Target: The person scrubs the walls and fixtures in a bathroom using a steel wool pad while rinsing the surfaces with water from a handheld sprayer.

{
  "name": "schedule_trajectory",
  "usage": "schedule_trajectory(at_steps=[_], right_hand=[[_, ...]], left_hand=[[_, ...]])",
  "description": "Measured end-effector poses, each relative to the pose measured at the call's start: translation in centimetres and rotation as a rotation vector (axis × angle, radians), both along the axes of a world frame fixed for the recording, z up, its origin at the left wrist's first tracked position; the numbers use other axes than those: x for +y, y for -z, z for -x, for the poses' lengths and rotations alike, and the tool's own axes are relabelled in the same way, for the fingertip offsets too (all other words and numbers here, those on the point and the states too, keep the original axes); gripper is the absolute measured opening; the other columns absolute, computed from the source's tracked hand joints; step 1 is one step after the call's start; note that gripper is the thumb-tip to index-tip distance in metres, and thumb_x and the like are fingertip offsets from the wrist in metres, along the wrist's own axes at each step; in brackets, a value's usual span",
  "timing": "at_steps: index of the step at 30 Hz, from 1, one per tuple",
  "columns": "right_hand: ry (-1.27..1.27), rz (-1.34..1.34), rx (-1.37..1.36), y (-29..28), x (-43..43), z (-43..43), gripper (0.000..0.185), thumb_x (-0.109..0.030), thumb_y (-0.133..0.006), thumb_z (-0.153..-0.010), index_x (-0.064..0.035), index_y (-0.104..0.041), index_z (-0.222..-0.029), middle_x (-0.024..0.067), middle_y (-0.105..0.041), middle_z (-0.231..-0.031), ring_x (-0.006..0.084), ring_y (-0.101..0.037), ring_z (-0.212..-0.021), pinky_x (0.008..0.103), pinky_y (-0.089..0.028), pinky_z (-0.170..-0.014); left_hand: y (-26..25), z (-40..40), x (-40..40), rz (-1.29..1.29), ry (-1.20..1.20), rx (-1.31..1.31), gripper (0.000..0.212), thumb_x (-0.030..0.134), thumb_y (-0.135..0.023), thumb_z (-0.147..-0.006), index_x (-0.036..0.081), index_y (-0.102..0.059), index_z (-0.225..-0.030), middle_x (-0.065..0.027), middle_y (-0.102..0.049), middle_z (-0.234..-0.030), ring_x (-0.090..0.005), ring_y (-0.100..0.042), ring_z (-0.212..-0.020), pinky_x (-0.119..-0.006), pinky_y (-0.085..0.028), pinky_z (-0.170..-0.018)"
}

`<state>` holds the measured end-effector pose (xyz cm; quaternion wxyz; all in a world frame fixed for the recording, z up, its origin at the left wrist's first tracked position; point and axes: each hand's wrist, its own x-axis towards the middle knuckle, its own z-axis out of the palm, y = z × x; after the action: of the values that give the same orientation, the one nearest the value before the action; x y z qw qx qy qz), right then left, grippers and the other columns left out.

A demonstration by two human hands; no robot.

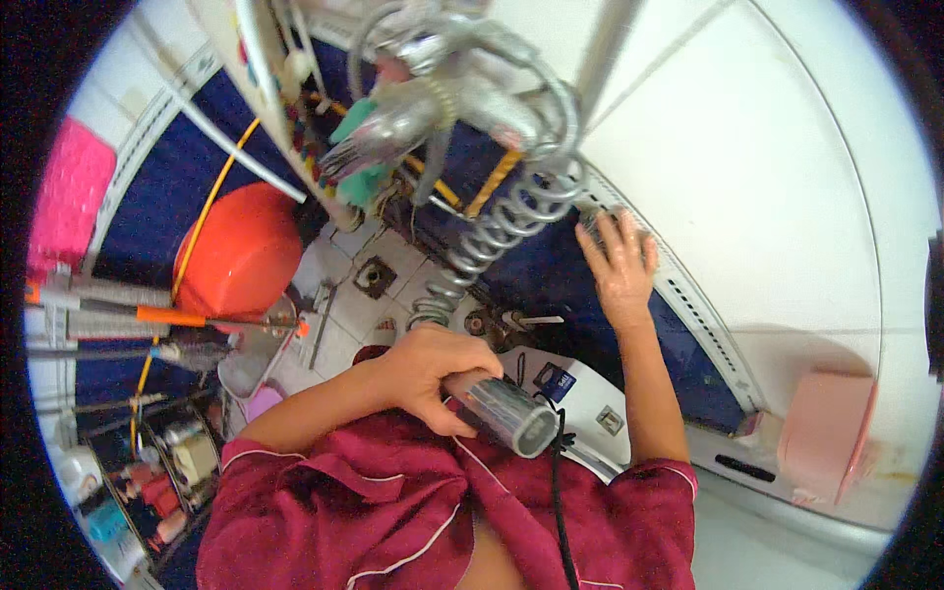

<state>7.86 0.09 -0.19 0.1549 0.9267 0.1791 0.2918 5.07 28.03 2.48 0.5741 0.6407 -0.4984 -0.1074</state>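
My left hand (435,376) is wrapped around a silver hand-held sprayer (512,420), its flat end tilted down toward my body. A coiled metal hose (472,254) runs from the chrome tap fittings (457,81) at the top, blurred, to behind this hand. My right hand (623,276) reaches forward to the dark blue tiled wall (531,251), near the patterned border strip (700,324). Its spread fingers press on a grey, rough pad (590,214), which they partly cover; its material is hard to tell.
An orange-red basin (243,251) stands at left, by a floor drain (375,276). Bottles fill a rack (147,479) at lower left. Before me is a white fixture (590,413) with a blue label. A pink box (826,435) hangs on the right wall. A black cord (559,487) dangles down.
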Motion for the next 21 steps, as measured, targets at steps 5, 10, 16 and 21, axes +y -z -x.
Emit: schedule_trajectory(at_steps=[5, 10, 16, 21], right_hand=[[-0.116, 0.106, 0.292, 1.8, -0.4, 0.1, 0.029, -0.015, -0.045, -0.075, -0.0213, -0.056, -0.101, -0.0003, -0.046, -0.117, 0.0152, -0.035, -0.118, 0.0398, -0.025, -0.094], [-0.041, 0.099, 0.135, -1.5, 0.6, 0.1, 0.03, -0.015, -0.047, -0.074, -0.0231, -0.057, -0.102, -0.0007, -0.046, -0.118, 0.0166, -0.036, -0.117, 0.0465, -0.023, -0.092], [-0.107, 0.0, 0.406, 3.3, -0.9, 1.1, 0.029, -0.005, -0.048, -0.071, -0.0179, -0.06, -0.094, 0.0016, -0.048, -0.113, 0.0199, -0.036, -0.117, 0.0441, -0.024, -0.094], [0.084, -0.532, 0.339, 2.8, 2.9, 1.3, 0.044, 0.011, -0.045, -0.063, -0.013, -0.057, -0.099, 0.0117, -0.048, -0.109, 0.0279, -0.044, -0.104, 0.0377, -0.033, -0.088]], left_hand=[[0.9, 0.7, 1.6, 0.049, -0.037, 0.022, 0.049, 0.033, -0.072, -0.049, 0.008, -0.053, -0.087, -0.005, -0.055, -0.076, -0.024, -0.055, -0.065, -0.029, -0.043, -0.054], [2.4, 0.9, 3.9, 0.141, -0.178, 0.045, 0.049, 0.032, -0.071, -0.051, 0.007, -0.052, -0.089, -0.0064, -0.055, -0.077, -0.0244, -0.056, -0.066, -0.03, -0.043, -0.055], [1.3, -0.2, 4.8, -0.022, -0.088, -0.011, 0.049, 0.034, -0.07, -0.052, 0.008, -0.052, -0.089, -0.006, -0.055, -0.079, -0.025, -0.056, -0.069, -0.031, -0.043, -0.056], [2.0, -2.2, 6.7, 0.0, -0.142, -0.027, 0.051, 0.038, -0.069, -0.052, 0.006, -0.053, -0.088, -0.007, -0.056, -0.08, -0.0258, -0.056, -0.07, -0.031, -0.043, -0.057]])
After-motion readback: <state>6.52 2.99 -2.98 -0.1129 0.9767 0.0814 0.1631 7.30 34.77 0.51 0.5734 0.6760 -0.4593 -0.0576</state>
